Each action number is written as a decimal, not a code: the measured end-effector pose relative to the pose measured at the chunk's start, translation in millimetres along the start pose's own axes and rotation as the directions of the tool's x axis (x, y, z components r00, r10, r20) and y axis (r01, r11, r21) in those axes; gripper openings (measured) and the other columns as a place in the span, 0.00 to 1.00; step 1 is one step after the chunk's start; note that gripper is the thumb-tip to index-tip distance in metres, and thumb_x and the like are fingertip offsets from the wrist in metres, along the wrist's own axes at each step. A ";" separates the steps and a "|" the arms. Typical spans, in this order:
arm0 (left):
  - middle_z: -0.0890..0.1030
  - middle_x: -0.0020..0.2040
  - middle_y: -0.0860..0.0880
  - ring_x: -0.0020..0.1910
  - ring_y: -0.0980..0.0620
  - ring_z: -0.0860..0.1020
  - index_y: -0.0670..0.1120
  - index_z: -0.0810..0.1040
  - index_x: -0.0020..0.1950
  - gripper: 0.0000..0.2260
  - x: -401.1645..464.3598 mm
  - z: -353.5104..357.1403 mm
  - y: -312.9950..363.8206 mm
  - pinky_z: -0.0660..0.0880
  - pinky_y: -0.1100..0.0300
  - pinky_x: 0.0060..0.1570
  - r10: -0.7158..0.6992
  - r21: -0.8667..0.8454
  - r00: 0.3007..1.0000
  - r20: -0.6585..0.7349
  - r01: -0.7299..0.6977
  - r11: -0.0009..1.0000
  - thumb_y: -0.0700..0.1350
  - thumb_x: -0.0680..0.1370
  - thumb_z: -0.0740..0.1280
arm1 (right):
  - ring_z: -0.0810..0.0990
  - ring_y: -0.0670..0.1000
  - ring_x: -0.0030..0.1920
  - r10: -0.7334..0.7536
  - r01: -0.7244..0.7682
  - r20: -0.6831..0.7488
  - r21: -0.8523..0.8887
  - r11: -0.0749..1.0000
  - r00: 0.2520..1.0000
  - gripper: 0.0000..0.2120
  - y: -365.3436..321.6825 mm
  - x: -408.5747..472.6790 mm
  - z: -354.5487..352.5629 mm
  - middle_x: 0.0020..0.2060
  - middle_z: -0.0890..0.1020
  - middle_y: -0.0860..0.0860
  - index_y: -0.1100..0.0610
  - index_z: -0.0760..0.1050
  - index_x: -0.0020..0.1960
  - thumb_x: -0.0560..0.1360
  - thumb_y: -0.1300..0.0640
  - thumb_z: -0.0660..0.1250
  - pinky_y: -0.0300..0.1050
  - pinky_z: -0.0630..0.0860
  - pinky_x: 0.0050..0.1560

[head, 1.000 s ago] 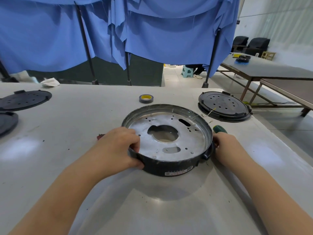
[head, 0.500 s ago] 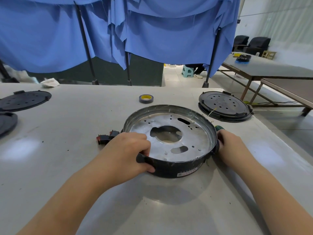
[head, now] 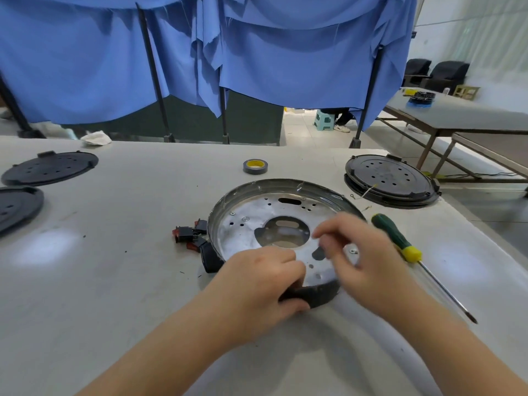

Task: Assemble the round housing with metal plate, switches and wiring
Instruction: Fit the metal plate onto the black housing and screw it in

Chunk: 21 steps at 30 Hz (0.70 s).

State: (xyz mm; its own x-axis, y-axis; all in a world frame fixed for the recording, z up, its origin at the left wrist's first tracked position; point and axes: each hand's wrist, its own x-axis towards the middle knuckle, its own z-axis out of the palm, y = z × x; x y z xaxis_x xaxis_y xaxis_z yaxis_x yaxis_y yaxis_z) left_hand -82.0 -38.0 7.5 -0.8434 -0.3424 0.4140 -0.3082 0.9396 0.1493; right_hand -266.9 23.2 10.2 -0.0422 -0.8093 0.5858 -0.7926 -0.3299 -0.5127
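Here the round housing [head: 285,192] lies flat mid-bench, metal plate [head: 245,232] up; the left hand [head: 257,290] grips its near rim, while the right hand [head: 368,252] hovers blurred above the plate, fingers loosely curled, apparently empty; switches [head: 190,234] touch its left side, nearer the left hand

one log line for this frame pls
left hand grips round housing rim | right hand blurred above metal plate | screwdriver idle on table

Pale bench [head: 114,281]: round housing [head: 274,190], switches [head: 188,234], screwdriver [head: 400,241], tape roll [head: 255,166], three black perforated discs [head: 390,178], white cloth [head: 95,138].
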 end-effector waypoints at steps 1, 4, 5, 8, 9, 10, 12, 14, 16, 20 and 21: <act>0.76 0.35 0.53 0.35 0.51 0.75 0.47 0.76 0.38 0.13 -0.6 -2.9 -4.3 0.69 0.61 0.32 -0.018 -0.020 1.000 0.019 0.018 1.000 0.53 0.67 0.76 | 0.78 0.45 0.38 -0.029 0.030 0.070 -0.018 0.999 0.997 0.07 -5.6 -1.5 4.1 0.38 0.78 0.40 0.53 0.77 0.48 0.75 0.62 0.64 0.40 0.75 0.39; 0.75 0.36 0.59 0.39 0.57 0.74 0.52 0.77 0.39 0.13 -5.7 -16.1 -23.5 0.69 0.59 0.43 -0.135 -0.077 0.985 0.103 0.144 0.987 0.59 0.65 0.74 | 0.76 0.48 0.35 -0.007 0.015 0.165 -0.051 0.999 0.986 0.06 -8.3 -2.7 5.1 0.38 0.77 0.39 0.50 0.77 0.47 0.76 0.60 0.64 0.42 0.73 0.36; 0.75 0.37 0.60 0.40 0.59 0.73 0.55 0.76 0.38 0.14 -8.1 -21.3 -30.3 0.69 0.60 0.46 -0.176 -0.074 0.977 0.121 0.186 0.980 0.62 0.64 0.74 | 0.76 0.48 0.35 0.015 -0.006 0.177 -0.049 0.999 0.984 0.07 -6.2 -2.2 2.7 0.37 0.77 0.40 0.49 0.77 0.47 0.76 0.60 0.65 0.42 0.73 0.36; 0.75 0.40 0.61 0.45 0.62 0.72 0.60 0.72 0.36 0.15 -14.0 -33.7 -45.5 0.67 0.63 0.50 -0.270 -0.057 0.950 0.155 0.281 0.958 0.62 0.62 0.76 | 0.77 0.49 0.35 0.039 -0.033 0.206 -0.033 0.999 0.978 0.08 0.3 -0.9 -3.6 0.36 0.78 0.42 0.48 0.78 0.47 0.75 0.61 0.65 0.40 0.74 0.34; 0.75 0.41 0.61 0.46 0.62 0.72 0.61 0.72 0.37 0.15 -15.1 -34.9 -47.9 0.67 0.64 0.50 -0.286 -0.037 0.943 0.169 0.296 0.954 0.61 0.63 0.77 | 0.77 0.49 0.35 0.042 -0.037 0.212 -0.027 0.999 0.976 0.08 2.2 -0.7 -4.2 0.35 0.78 0.42 0.48 0.78 0.47 0.75 0.61 0.66 0.40 0.74 0.34; 0.75 0.41 0.62 0.46 0.61 0.71 0.61 0.73 0.38 0.14 -15.8 -35.0 -49.2 0.66 0.65 0.50 -0.295 -0.018 0.939 0.177 0.303 0.953 0.60 0.64 0.77 | 0.76 0.49 0.34 0.044 -0.041 0.211 -0.020 0.999 0.976 0.09 3.9 -0.5 -4.6 0.35 0.78 0.42 0.47 0.78 0.47 0.75 0.61 0.66 0.39 0.73 0.34; 0.75 0.41 0.61 0.46 0.60 0.72 0.59 0.77 0.40 0.09 -15.8 -33.7 -49.2 0.65 0.69 0.50 -0.287 0.000 0.941 0.178 0.291 0.957 0.55 0.68 0.76 | 0.76 0.49 0.34 0.052 -0.052 0.197 -0.005 0.999 0.979 0.09 7.3 -0.4 -5.4 0.35 0.78 0.41 0.47 0.78 0.48 0.75 0.61 0.68 0.37 0.73 0.34; 0.76 0.40 0.61 0.45 0.61 0.72 0.56 0.80 0.41 0.06 -15.3 -32.9 -47.3 0.65 0.72 0.48 -0.275 -0.014 0.946 0.172 0.281 0.960 0.52 0.69 0.76 | 0.78 0.48 0.35 0.060 -0.067 0.176 0.033 0.997 0.983 0.09 9.8 -0.1 -6.9 0.36 0.79 0.40 0.47 0.77 0.49 0.74 0.61 0.69 0.38 0.74 0.35; 0.77 0.39 0.61 0.44 0.63 0.74 0.55 0.81 0.39 0.05 -15.1 -33.2 -44.6 0.67 0.71 0.46 -0.286 -0.076 0.943 0.171 0.302 0.950 0.50 0.69 0.76 | 0.80 0.47 0.37 0.056 -0.067 0.135 0.078 0.995 0.989 0.09 10.9 0.4 -7.6 0.38 0.80 0.41 0.46 0.77 0.48 0.73 0.60 0.70 0.38 0.76 0.39; 0.79 0.39 0.60 0.44 0.60 0.76 0.56 0.78 0.37 0.08 -13.7 -32.6 -36.3 0.74 0.59 0.45 -0.226 -0.214 0.965 0.136 0.251 0.944 0.49 0.69 0.77 | 0.82 0.45 0.42 0.082 -0.063 -0.119 0.157 0.986 0.989 0.09 13.2 3.3 -9.6 0.38 0.82 0.42 0.48 0.78 0.47 0.73 0.61 0.70 0.34 0.77 0.46; 0.79 0.42 0.60 0.45 0.59 0.77 0.57 0.76 0.38 0.09 -12.5 -32.9 -33.2 0.74 0.58 0.46 -0.200 -0.234 0.975 0.098 0.218 0.948 0.49 0.70 0.76 | 0.81 0.44 0.43 0.100 -0.063 -0.211 0.174 0.983 0.972 0.09 14.6 3.9 -12.1 0.40 0.82 0.42 0.48 0.78 0.48 0.73 0.62 0.70 0.33 0.76 0.47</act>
State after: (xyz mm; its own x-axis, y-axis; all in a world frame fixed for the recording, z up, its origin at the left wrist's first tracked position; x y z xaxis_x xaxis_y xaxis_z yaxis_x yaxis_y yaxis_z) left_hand -46.8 -64.9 26.9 -0.8036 -0.5222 0.2856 -0.3733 0.8159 0.4415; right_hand -286.0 21.1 12.6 -0.2483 -0.7176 0.6507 -0.6703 -0.3577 -0.6502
